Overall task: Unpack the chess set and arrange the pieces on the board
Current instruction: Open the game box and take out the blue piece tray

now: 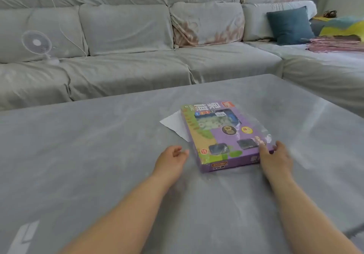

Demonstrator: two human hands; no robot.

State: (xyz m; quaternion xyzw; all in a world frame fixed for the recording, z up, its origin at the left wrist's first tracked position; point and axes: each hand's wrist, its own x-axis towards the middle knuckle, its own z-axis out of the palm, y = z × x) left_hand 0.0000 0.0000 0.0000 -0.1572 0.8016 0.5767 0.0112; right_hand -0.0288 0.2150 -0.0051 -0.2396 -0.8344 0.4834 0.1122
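Note:
A flat purple and green chess set box (220, 133), wrapped in clear plastic film, lies on the grey table (98, 155), turned at an angle. My right hand (274, 156) rests at the box's near right corner, with a finger on the top and the thumb beside the right edge. My left hand (171, 160) hovers just left of the box's near left corner, fingers loosely curled and holding nothing. A white sheet of paper (174, 122) sticks out from under the box's left side.
A long grey covered sofa (128, 60) runs behind the table. On it stand a small white fan (37, 43) at the left and a blue cushion (290, 25) at the right, with colourful fabric (342, 29) further right.

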